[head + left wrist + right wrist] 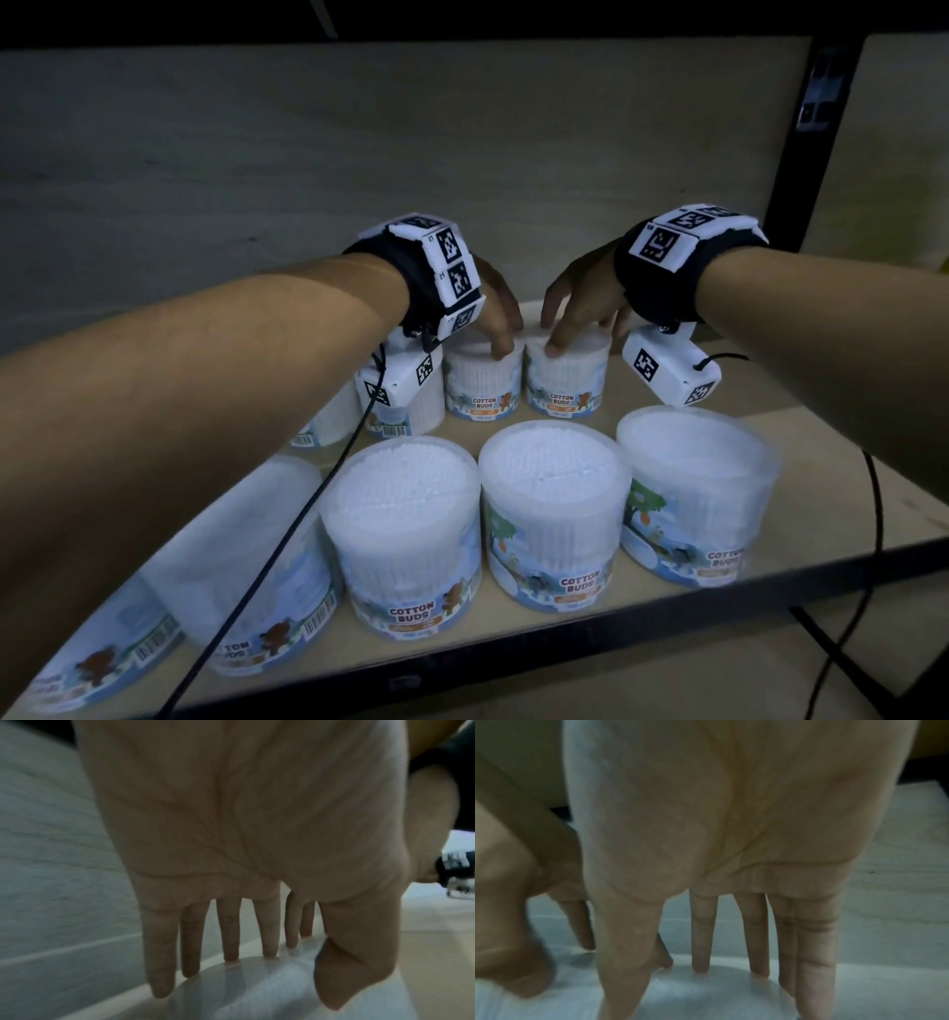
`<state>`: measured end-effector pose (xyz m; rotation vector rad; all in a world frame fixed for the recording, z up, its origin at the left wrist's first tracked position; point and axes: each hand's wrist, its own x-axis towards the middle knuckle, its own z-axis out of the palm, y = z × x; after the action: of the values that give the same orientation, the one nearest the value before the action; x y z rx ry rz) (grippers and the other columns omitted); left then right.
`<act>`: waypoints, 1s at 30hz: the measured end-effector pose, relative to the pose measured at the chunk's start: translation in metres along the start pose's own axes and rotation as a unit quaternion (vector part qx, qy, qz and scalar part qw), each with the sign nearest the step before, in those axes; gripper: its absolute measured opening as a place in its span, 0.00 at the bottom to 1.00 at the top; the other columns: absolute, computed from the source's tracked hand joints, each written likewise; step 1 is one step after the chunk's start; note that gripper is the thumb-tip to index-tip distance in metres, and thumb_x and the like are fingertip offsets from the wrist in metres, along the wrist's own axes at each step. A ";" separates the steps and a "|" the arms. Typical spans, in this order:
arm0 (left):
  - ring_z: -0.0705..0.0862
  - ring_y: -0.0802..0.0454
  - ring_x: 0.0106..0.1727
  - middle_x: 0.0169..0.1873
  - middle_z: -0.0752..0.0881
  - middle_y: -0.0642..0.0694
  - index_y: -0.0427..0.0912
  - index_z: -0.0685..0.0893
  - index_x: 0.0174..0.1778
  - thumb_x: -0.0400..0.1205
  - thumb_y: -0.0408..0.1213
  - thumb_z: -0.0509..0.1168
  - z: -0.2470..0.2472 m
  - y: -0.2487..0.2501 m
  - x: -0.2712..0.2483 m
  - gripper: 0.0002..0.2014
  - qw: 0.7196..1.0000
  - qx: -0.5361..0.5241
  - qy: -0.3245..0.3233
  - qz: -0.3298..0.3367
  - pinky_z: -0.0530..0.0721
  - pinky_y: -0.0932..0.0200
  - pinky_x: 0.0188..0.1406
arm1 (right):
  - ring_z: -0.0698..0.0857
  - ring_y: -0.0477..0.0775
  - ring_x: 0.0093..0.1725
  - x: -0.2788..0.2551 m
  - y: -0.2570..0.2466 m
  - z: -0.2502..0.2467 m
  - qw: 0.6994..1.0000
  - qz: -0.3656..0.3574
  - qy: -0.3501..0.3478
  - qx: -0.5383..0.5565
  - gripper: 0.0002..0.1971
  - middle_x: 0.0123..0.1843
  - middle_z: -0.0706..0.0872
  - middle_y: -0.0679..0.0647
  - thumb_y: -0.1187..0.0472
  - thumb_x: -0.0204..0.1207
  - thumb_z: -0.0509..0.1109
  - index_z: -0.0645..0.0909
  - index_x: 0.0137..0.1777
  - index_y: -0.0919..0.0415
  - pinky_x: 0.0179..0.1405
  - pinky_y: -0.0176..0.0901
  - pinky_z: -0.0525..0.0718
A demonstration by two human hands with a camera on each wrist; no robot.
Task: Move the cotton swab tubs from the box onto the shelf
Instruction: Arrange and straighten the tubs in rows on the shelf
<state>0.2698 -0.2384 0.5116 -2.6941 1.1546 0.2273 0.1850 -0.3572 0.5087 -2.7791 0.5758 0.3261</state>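
Two clear cotton swab tubs with "COTTON BUDS" labels stand side by side in the back row of the wooden shelf [821, 529]. My left hand [506, 342] comes down on the left tub [482, 390] and grips its lid rim, with spread fingers behind and the thumb in front. My right hand [570, 334] holds the right tub [565, 385] the same way. The left wrist view shows my left hand [257, 973] spanning the tub's lid [244, 994]. In the right wrist view my right hand [693, 990] spans its lid [706, 1000]. The box is out of view.
A front row of three upright tubs [405, 514] [554, 503] [698, 488] stands near the shelf's black front rail [513, 663]. More tubs [246, 565] sit at the left under my forearm. A black upright [811, 128] bounds the right side. Bare board lies behind the held tubs.
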 end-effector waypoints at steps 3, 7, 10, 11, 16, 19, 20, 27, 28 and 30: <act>0.73 0.53 0.65 0.74 0.75 0.52 0.59 0.76 0.78 0.78 0.46 0.74 0.001 -0.004 -0.001 0.30 1.000 -0.026 -0.011 0.008 0.74 0.58 0.56 | 0.78 0.53 0.50 0.001 -0.002 0.001 1.000 0.003 0.002 -0.016 0.28 0.63 0.78 0.55 0.54 0.75 0.79 0.78 0.75 0.55 0.52 0.48 0.83; 0.74 0.54 0.62 0.71 0.77 0.52 0.58 0.78 0.77 0.77 0.47 0.74 0.002 -0.006 -0.001 0.30 0.998 -0.055 -0.007 0.018 0.76 0.58 0.54 | 0.78 0.55 0.54 0.003 -0.003 0.001 0.999 0.002 -0.006 -0.032 0.28 0.64 0.79 0.56 0.55 0.76 0.78 0.77 0.75 0.56 0.60 0.51 0.85; 0.76 0.52 0.66 0.73 0.78 0.52 0.58 0.77 0.77 0.77 0.49 0.74 0.002 -0.005 -0.001 0.31 0.998 -0.061 -0.006 0.012 0.76 0.58 0.55 | 0.77 0.55 0.56 0.005 -0.004 -0.001 0.999 -0.005 -0.010 -0.036 0.27 0.62 0.78 0.55 0.58 0.76 0.78 0.77 0.75 0.56 0.63 0.51 0.84; 0.76 0.51 0.70 0.74 0.77 0.51 0.56 0.76 0.78 0.78 0.49 0.74 0.002 -0.004 -0.001 0.31 0.998 -0.056 -0.003 0.012 0.76 0.59 0.56 | 0.77 0.56 0.57 0.006 -0.003 -0.001 0.999 -0.005 -0.011 -0.036 0.28 0.61 0.78 0.54 0.59 0.76 0.78 0.77 0.75 0.55 0.63 0.51 0.84; 0.79 0.47 0.71 0.74 0.78 0.45 0.47 0.76 0.79 0.81 0.50 0.70 0.002 0.007 -0.003 0.29 0.999 -0.042 0.020 0.015 0.78 0.60 0.58 | 0.81 0.64 0.67 0.011 0.001 -0.002 1.000 0.000 -0.019 -0.025 0.29 0.54 0.80 0.51 0.61 0.71 0.82 0.78 0.72 0.49 0.65 0.59 0.85; 0.82 0.47 0.66 0.72 0.80 0.44 0.46 0.77 0.78 0.80 0.51 0.71 0.003 0.009 -0.006 0.30 0.998 -0.057 0.021 0.003 0.80 0.58 0.60 | 0.81 0.65 0.67 0.011 0.002 -0.002 1.000 -0.002 -0.018 -0.025 0.29 0.51 0.81 0.49 0.60 0.70 0.83 0.79 0.70 0.47 0.66 0.59 0.85; 0.82 0.47 0.65 0.71 0.80 0.44 0.46 0.78 0.77 0.79 0.51 0.72 0.004 0.010 -0.006 0.30 0.998 -0.062 0.020 0.000 0.82 0.58 0.61 | 0.81 0.64 0.67 0.011 0.003 -0.002 1.000 -0.001 -0.019 -0.022 0.29 0.51 0.80 0.48 0.60 0.70 0.83 0.79 0.70 0.47 0.66 0.59 0.85; 0.82 0.46 0.68 0.72 0.80 0.44 0.46 0.78 0.77 0.79 0.51 0.73 0.005 0.013 -0.008 0.31 0.998 -0.053 0.023 -0.011 0.82 0.55 0.66 | 0.81 0.63 0.67 0.010 0.003 -0.001 0.999 -0.005 -0.011 -0.030 0.29 0.57 0.81 0.50 0.58 0.71 0.82 0.78 0.72 0.46 0.67 0.57 0.84; 0.80 0.46 0.70 0.73 0.79 0.44 0.46 0.77 0.78 0.80 0.51 0.72 0.004 0.014 -0.008 0.30 0.999 -0.043 0.023 -0.008 0.81 0.57 0.64 | 0.81 0.63 0.67 0.010 0.003 0.000 0.999 -0.006 -0.010 -0.032 0.29 0.61 0.81 0.52 0.58 0.71 0.82 0.78 0.71 0.46 0.67 0.57 0.84; 0.78 0.47 0.73 0.76 0.77 0.44 0.46 0.74 0.80 0.83 0.50 0.68 0.003 0.016 -0.009 0.29 1.000 -0.014 0.024 0.004 0.80 0.65 0.50 | 0.81 0.62 0.67 0.009 0.004 0.000 0.999 -0.009 -0.006 -0.039 0.30 0.66 0.81 0.53 0.58 0.71 0.82 0.78 0.72 0.46 0.67 0.57 0.84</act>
<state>0.2517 -0.2417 0.5086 -2.7341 1.1857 0.1815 0.1913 -0.3639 0.5050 -2.8526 0.5451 0.3679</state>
